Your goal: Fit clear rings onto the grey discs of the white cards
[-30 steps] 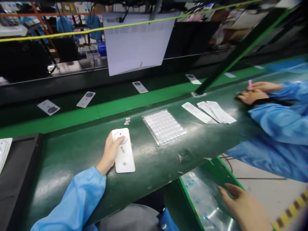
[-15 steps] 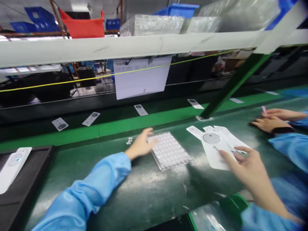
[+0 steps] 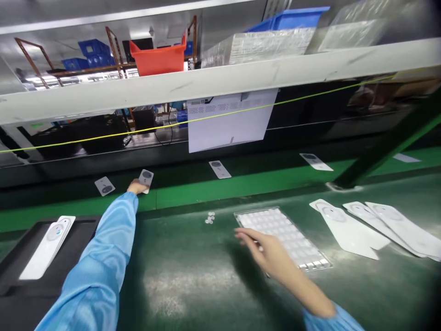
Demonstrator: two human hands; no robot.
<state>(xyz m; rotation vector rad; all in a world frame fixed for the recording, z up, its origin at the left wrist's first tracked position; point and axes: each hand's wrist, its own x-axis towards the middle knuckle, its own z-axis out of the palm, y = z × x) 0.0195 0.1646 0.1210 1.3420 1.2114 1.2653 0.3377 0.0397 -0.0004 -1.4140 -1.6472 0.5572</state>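
Note:
My left hand (image 3: 137,187) reaches out to the belt, its fingers closed on the near edge of a white panel with a grey disc (image 3: 147,177). Over the left part of a clear tray of small white pieces (image 3: 285,232) is my right hand (image 3: 267,253), fingers bent together. A small white piece (image 3: 261,248) shows in its grip, partly hidden by the fingers. Several loose white pieces (image 3: 210,218) lie on the green table, left of the tray.
Other panels (image 3: 104,186) lie spaced along the dark and green belt (image 3: 179,197). White panels (image 3: 347,230) are spread at the right. Two long panels (image 3: 48,250) rest on a black tray (image 3: 20,294) at left. A green post (image 3: 389,142) rises at the right.
My left hand has gone from the clear tray to a panel on the belt and taken hold of it. My right hand has left the panels and come over the tray. The view has shifted left.

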